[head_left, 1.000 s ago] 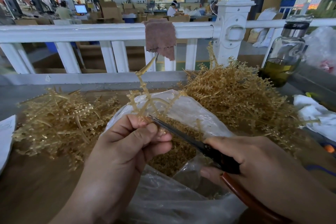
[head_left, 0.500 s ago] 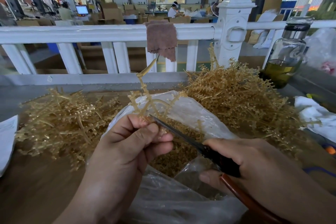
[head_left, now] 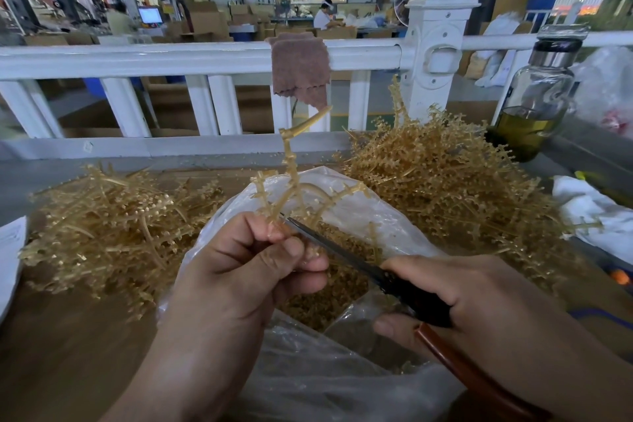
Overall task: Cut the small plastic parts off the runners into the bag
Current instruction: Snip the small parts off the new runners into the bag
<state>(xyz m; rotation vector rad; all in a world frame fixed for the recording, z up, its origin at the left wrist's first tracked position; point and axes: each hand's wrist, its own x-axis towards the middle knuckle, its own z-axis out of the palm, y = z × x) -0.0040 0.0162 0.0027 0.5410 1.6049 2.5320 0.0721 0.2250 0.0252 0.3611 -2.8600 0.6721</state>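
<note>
left hand (head_left: 239,271) fingers (head_left: 274,233) pinch the runner (head_left: 291,175) base above the open bag (head_left: 359,212); right hand (head_left: 479,301) grips scissors (head_left: 342,250), tip at the runner by those fingertips; hardly moved in the last second, so likely same branch mid-snip

This is looking like a factory hall; cardboard boxes (head_left: 205,19) are standing piled beyond a white railing (head_left: 137,60); a worker (head_left: 323,15) is sitting at a far bench; a monitor (head_left: 149,15) is glowing; heaps of plastic runners (head_left: 445,181) are lying on the worktable (head_left: 51,336).

The left hand's (head_left: 239,277) fingers (head_left: 274,250) hide the runner's (head_left: 289,175) base; the cutter's (head_left: 411,295) handle is cropped.
</note>
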